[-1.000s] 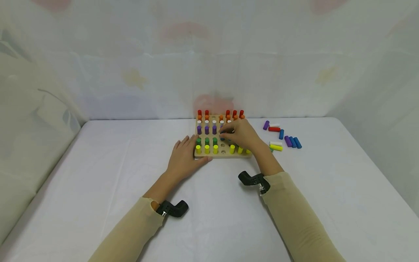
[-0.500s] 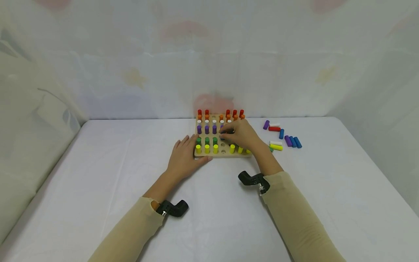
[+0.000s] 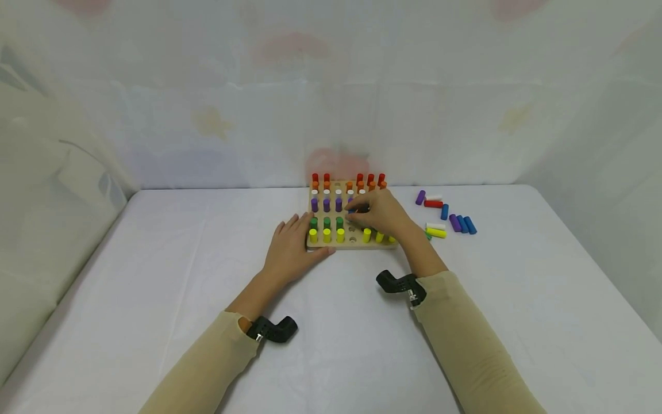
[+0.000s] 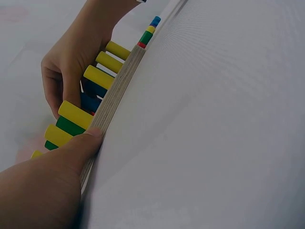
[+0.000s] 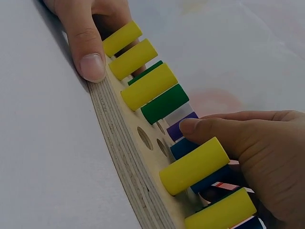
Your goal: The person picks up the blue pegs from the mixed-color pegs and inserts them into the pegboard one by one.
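now right hand [image 3: 380, 214] on blue peg [image 5: 183, 148]

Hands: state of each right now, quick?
Left hand: open, thumb pressed against the near edge of the wooden pegboard, holding nothing.
Right hand: fingers pinching a blue peg standing in the pegboard.

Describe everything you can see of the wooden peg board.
The peg board is a square slab of pale layered plywood lying flat on the white table. It carries upright pegs in colour rows: red at the back, then orange, white, purple, green and yellow in front. A few holes stand empty near the front middle. The left hand presses its front left corner with the thumb on the edge; the right hand pinches a blue peg over the middle.
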